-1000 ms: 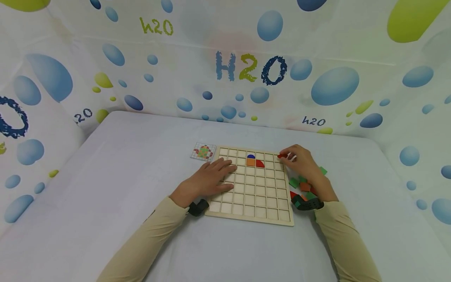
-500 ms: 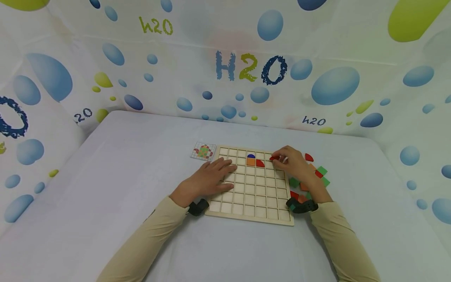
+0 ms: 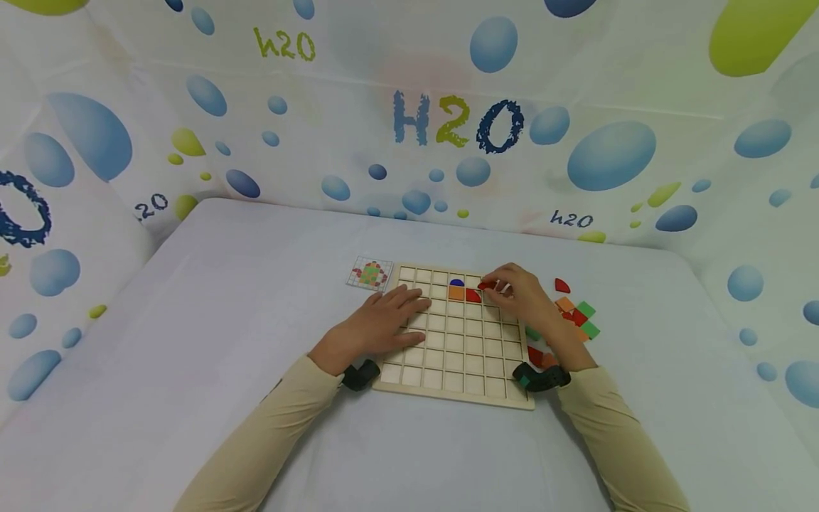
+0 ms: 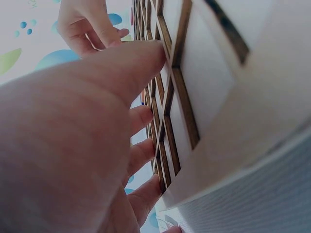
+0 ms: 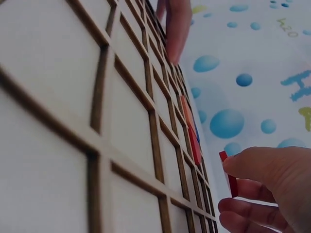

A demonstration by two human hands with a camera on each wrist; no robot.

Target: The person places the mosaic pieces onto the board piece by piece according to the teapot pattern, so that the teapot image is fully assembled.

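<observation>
A wooden grid board (image 3: 453, 390) lies on the table. My left hand (image 3: 377, 327) rests on its left side with the fingers spread; in the left wrist view the fingertips touch the grid ridges. My right hand (image 3: 521, 295) pinches a red tile (image 5: 230, 175) between thumb and fingers over the board's far right part. Left of that tile, a red quarter-round tile (image 3: 473, 295) sits in a cell beside an orange square tile (image 3: 456, 292). A blue half-round tile (image 3: 456, 282) fills part of the cell behind the orange one.
A pattern card (image 3: 370, 274) with a small coloured figure lies off the board's far left corner. Several loose green, orange and red tiles (image 3: 589, 330) are heaped right of the board, partly under my right forearm. A single red quarter-round tile (image 3: 561, 285) lies behind them.
My right hand has moved left from the board's right edge with the red tile, closer to the placed tiles. More of the loose tiles now show. The left hand stays put.
</observation>
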